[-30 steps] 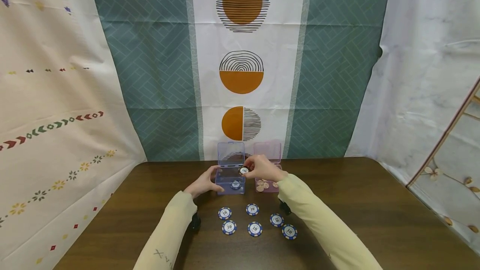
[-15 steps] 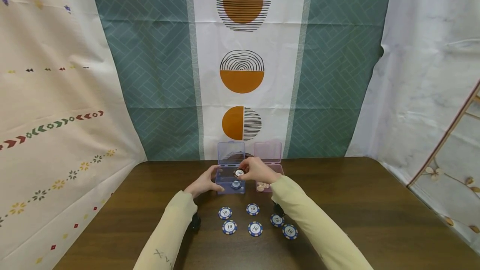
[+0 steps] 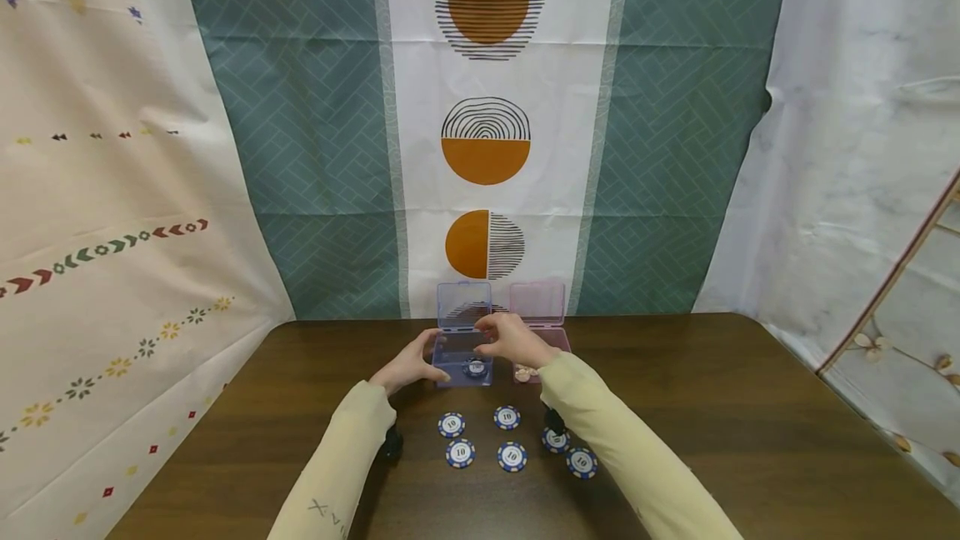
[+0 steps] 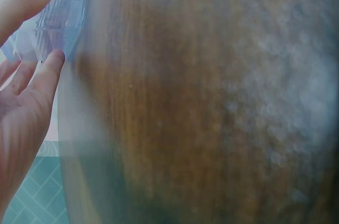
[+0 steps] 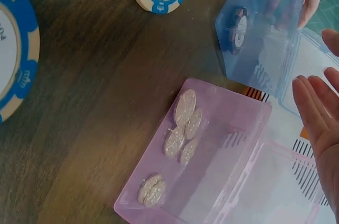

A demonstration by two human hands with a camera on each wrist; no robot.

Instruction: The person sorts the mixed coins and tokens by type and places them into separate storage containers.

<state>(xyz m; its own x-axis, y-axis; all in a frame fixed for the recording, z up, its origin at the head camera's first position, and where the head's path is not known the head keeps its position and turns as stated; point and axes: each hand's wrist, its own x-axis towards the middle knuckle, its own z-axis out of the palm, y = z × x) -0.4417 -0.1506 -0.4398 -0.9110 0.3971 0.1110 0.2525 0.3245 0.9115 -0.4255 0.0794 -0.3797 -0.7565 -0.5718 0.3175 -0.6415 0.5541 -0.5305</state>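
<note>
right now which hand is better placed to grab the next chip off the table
Right. The right hand hovers open and free above the blue box, while the left hand steadies that box's side. The loose chips lie just below both hands.

Both arms outstretched — left hand (image 3: 408,365) and right hand (image 3: 512,340), fingers relaxed, empty.

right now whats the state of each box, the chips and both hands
blue box: lid open and upright, chips inside
pink box: lid open, pale oval pieces inside
chips on the table: six, lying flat, face up, apart from each other
left hand: fingers touching the blue box's left side
right hand: over the blue box, fingers relaxed, holding nothing
</note>
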